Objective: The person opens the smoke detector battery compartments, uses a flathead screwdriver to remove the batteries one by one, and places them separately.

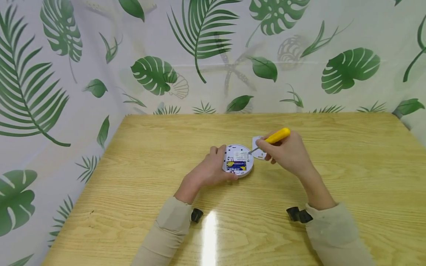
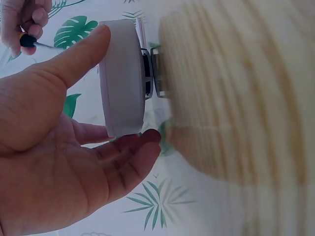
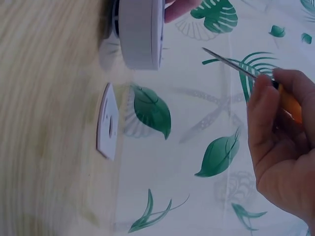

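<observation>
A round white smoke detector [image 1: 239, 148] is gripped at its left edge by my left hand [image 1: 210, 169], the thumb on the near side and the fingers round the far side. Blue and yellow batteries [image 1: 236, 165] sit in its open back, which faces up. In the left wrist view, the detector [image 2: 123, 78] shows its thick side wall and a dark slotted part beneath. My right hand [image 1: 291, 153] holds a screwdriver [image 1: 278, 136] by its yellow handle. The right wrist view shows the screwdriver's metal shaft [image 3: 229, 62] pointing toward the detector [image 3: 138, 34], its tip apart from it.
A flat white mounting plate [image 1: 257, 142] lies on the wooden table [image 1: 149, 147] just right of the detector, partly hidden by the right hand. A leaf-patterned cloth [image 1: 213, 96] hangs behind the table and along its left side.
</observation>
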### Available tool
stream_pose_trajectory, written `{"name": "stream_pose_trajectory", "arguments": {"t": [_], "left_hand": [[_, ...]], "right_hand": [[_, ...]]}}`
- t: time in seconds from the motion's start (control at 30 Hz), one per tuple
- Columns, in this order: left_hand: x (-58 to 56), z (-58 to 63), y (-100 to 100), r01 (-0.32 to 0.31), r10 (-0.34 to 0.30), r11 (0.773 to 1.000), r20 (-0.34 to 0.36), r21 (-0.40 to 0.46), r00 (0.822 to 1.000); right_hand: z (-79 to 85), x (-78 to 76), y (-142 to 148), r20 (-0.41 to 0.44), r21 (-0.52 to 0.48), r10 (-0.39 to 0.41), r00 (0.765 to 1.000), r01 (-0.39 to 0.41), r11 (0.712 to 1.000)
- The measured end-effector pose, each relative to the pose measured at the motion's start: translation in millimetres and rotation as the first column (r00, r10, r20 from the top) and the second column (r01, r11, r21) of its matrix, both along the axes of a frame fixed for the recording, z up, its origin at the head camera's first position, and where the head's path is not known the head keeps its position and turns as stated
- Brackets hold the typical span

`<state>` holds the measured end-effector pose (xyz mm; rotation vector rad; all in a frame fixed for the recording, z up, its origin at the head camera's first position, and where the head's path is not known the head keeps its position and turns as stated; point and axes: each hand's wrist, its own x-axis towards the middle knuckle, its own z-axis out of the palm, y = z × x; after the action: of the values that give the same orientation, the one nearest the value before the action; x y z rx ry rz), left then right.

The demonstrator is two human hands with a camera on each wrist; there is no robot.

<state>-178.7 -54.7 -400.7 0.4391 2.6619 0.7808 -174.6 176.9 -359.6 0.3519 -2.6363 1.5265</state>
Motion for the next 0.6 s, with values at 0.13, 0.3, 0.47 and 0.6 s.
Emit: {"name": "stream_pose_trajectory", "arguments": {"t": [0.13,0.3,0.47,0.6], "left_hand": [[-0.6,-1.2,0.4,0.008,-0.008,0.999,0.003,0.037,1.0],[-1.2,-1.4,1.1,0.014,-0.015,0.997,0.009,0.07,1.0],[-0.9,-1.5,1.8,0.018,-0.019,0.998,0.007,0.064,1.0],[-0.8,-1.6,3.3,0.026,-0.026,0.998,0.006,0.051,1.0]], "right_hand": [[2.4,7.9,-9.3,0.073,0.016,0.038,0.997,-0.039,0.999],[-4.4,9.7,-15.7,0.128,0.038,0.059,0.99,-0.064,0.997],[-11.9,8.4,-17.2,0.147,0.06,0.09,0.985,-0.1,0.993],[-14.3,8.0,-18.0,0.163,0.072,0.099,0.982,-0.112,0.991]]}}
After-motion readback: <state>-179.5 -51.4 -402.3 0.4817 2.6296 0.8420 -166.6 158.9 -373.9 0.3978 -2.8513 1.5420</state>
